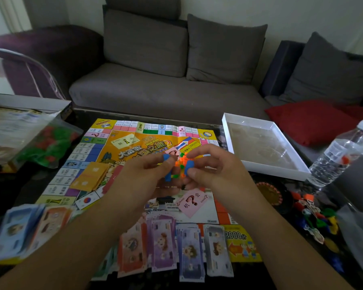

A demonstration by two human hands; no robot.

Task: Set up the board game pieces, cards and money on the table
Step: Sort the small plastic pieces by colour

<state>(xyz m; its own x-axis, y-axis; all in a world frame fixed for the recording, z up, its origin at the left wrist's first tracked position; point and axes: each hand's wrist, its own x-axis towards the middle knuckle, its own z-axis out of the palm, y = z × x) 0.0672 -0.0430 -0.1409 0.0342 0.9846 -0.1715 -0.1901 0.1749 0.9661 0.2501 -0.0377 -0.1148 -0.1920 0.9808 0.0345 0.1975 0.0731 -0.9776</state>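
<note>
While both hands work above the board's centre, the left hand [155, 170] and right hand [205, 166] each pinch part of a cluster of small orange and blue plastic pieces [181, 164], held clear of the game board [105, 143]. Setup appears well advanced: board unfolded on the desk [281, 185], money [164, 243] fanned along its near edge, orange cards [90, 176] placed, loose tokens [316, 216] unsorted at right. One box half [264, 164] holds a clear liner, contents indiscernible; a bag [48, 145] keeps red and green pieces.

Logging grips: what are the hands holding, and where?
Both hands, left and right, pinch a cluster of small plastic pieces between fingertips; exact hold points are unclear.
</note>
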